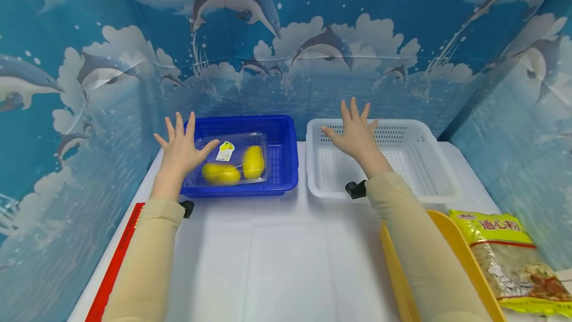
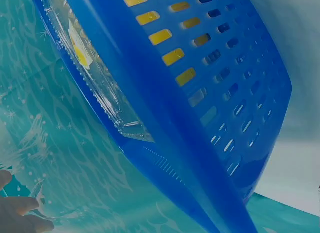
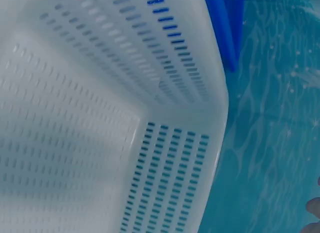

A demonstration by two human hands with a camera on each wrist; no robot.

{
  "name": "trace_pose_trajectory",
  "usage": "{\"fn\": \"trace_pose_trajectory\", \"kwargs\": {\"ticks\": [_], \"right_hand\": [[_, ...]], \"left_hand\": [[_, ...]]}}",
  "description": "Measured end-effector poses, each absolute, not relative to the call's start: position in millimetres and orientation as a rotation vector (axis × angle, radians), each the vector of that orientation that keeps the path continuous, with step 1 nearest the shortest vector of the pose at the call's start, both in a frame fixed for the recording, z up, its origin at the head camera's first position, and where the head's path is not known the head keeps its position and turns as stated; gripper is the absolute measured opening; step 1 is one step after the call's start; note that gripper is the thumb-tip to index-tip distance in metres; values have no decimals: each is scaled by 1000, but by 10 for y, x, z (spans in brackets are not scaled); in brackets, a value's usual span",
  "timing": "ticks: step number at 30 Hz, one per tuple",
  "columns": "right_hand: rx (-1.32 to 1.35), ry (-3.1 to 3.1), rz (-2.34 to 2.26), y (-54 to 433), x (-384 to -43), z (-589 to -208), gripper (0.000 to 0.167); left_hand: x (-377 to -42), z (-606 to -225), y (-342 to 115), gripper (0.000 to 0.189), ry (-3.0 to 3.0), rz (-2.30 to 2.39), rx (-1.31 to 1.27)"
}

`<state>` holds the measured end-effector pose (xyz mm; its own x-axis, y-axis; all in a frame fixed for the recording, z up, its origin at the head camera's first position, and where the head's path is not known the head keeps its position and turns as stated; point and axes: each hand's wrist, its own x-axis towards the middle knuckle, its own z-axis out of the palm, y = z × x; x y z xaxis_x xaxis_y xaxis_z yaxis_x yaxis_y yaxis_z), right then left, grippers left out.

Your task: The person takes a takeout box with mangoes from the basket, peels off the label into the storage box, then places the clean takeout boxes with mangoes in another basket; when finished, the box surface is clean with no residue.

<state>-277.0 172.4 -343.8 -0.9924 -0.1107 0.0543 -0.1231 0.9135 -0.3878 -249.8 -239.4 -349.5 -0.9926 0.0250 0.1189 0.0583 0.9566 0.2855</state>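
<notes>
My left hand [image 1: 179, 153], fingers spread and straight, hovers over the left end of a blue plastic basket [image 1: 286, 163]. In that basket lies a clear plastic box [image 1: 243, 144] with a label and two yellow fruits [image 1: 253, 162] that look like mangoes. My right hand [image 1: 356, 135] is spread above a white slotted basket [image 1: 440, 173], and nothing is in its fingers. The left wrist view shows the blue basket's slotted side [image 2: 200, 68] with yellow behind it; fingertips [image 2: 25, 213] appear at the lower left. In the right wrist view the white basket's inside [image 3: 60, 143] shows bare.
A yellow container [image 1: 451, 232] stands at the front right, partly behind my right sleeve. Beside it lies a yellow-and-clear food bag [image 1: 505, 257]. A red strip [image 1: 116, 267] runs along the table's left edge. Dolphin-print curtains [image 1: 286, 63] enclose the back and sides.
</notes>
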Motion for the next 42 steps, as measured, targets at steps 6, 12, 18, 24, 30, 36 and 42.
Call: {"fn": "trace_pose_trajectory", "kwargs": {"ticks": [6, 12, 18, 24, 30, 36, 42], "right_hand": [[220, -3057, 638, 1499, -2710, -3490, 91], [321, -3087, 727, 1156, -2628, -3597, 89], [443, -3106, 841, 809, -2558, -3728, 84], [495, -3102, 983, 570, -2482, -3804, 76], [512, -3123, 1001, 386, -2445, -3873, 72], [402, -3150, 1102, 234, -2471, -3941, 71], [216, -3154, 1293, 105, -2509, -4031, 70]], "left_hand": [[-2427, -3505, -2476, 106, -3025, -516, -44], [-2330, -3615, -2618, 111, -3055, -610, 0], [-2205, -3716, -2817, 116, -3134, -696, 38], [-2080, -3711, -2977, 122, -3256, -784, 70], [-1998, -3773, -3088, 117, -3321, -781, 73], [-2018, -3853, -3176, 113, -3338, -793, 111], [-2039, -3913, -3196, 108, -3317, -836, 147]]}}
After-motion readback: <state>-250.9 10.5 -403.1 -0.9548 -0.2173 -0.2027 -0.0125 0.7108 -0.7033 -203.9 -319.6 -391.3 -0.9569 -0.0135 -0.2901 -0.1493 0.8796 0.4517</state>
